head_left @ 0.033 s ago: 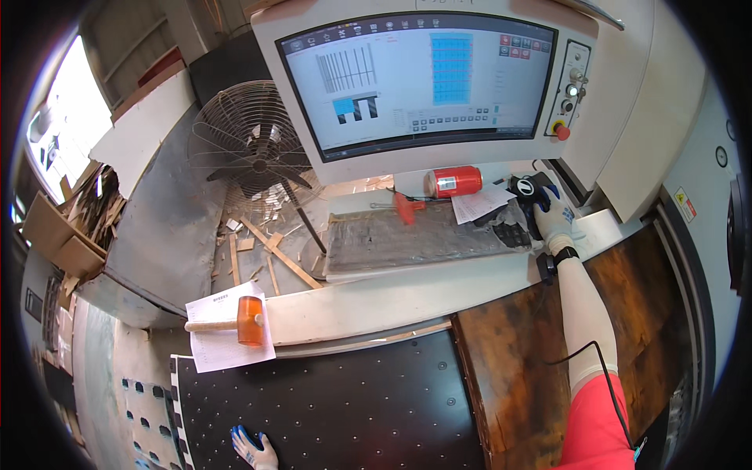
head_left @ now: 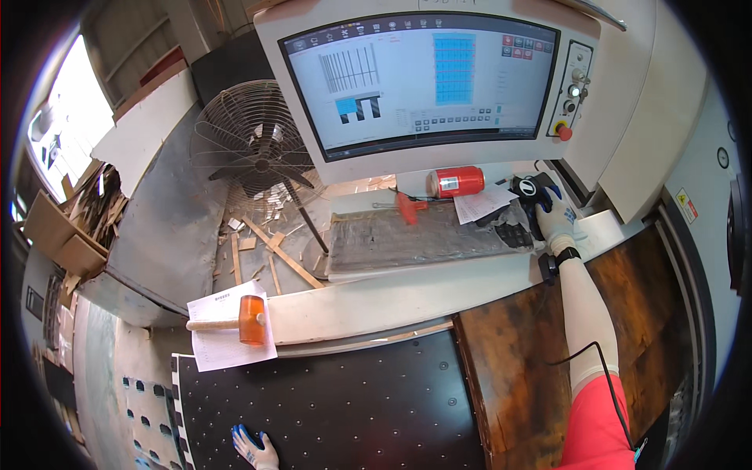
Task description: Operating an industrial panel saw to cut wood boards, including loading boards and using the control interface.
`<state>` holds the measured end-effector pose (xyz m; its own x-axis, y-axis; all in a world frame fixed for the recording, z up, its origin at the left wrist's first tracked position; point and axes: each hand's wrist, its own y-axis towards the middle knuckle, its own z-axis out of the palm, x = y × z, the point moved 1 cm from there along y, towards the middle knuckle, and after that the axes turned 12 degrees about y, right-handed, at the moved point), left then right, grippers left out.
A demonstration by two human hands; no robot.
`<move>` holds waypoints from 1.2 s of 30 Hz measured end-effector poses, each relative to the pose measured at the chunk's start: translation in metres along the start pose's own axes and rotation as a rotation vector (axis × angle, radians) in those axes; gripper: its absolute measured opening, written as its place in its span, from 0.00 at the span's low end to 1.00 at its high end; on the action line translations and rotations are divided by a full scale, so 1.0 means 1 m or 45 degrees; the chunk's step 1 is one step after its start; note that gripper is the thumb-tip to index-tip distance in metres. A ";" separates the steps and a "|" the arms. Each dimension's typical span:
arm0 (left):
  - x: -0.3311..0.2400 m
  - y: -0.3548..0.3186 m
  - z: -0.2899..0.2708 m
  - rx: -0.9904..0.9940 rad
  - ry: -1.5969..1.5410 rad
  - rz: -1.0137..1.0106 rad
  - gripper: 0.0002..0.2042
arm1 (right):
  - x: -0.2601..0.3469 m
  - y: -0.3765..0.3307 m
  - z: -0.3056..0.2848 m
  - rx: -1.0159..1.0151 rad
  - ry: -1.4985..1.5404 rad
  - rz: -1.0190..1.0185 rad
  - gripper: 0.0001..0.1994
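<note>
View shifted slightly; mallet (head_left: 252,320) lies beyond left hand (head_left: 256,449).

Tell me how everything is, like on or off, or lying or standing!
Screen: on, showing drawings
Fan: standing, blades look still
Red can: lying on its side
Hammer: lying across a paper
Red button: can't tell if pressed
Left hand: gloved, fingers stretched out, at the black table
Right hand: gloved, against a black thing, fingers partly hidden
</note>
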<state>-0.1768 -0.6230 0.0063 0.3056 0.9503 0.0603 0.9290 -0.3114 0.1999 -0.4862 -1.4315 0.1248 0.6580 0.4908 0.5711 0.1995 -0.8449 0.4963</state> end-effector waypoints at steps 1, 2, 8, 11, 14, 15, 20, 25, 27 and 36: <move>0.001 -0.001 0.000 -0.003 0.005 -0.008 0.31 | 0.002 0.001 0.001 0.004 0.008 -0.003 0.22; 0.002 -0.002 0.001 0.007 0.013 -0.015 0.32 | 0.003 0.002 0.002 0.020 0.017 0.021 0.23; 0.004 -0.002 0.001 0.018 0.011 -0.020 0.32 | 0.006 0.001 0.000 0.018 -0.032 -0.048 0.25; 0.005 -0.001 0.002 0.021 0.015 -0.023 0.31 | 0.009 0.000 -0.003 0.067 -0.009 0.014 0.25; 0.006 -0.003 0.002 0.019 0.023 -0.028 0.31 | 0.007 -0.001 0.001 -0.013 0.040 -0.033 0.21; 0.006 -0.003 0.002 0.010 0.023 -0.031 0.31 | 0.007 0.000 0.002 -0.016 0.037 -0.040 0.21; 0.003 -0.001 0.002 0.024 0.014 -0.025 0.32 | 0.000 0.002 0.002 -0.044 0.028 -0.093 0.21; -0.003 0.001 -0.003 0.025 0.009 -0.013 0.31 | 0.003 0.003 0.002 0.014 0.038 0.001 0.22; -0.008 0.003 -0.007 0.039 -0.007 -0.009 0.31 | 0.004 0.001 0.001 0.002 0.030 0.010 0.22; 0.002 -0.002 0.001 0.012 0.002 0.019 0.31 | 0.001 0.003 0.002 0.062 -0.031 0.035 0.25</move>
<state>-0.1775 -0.6207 0.0049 0.3191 0.9455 0.0644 0.9262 -0.3255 0.1900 -0.4837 -1.4339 0.1257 0.6812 0.4622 0.5677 0.2155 -0.8678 0.4479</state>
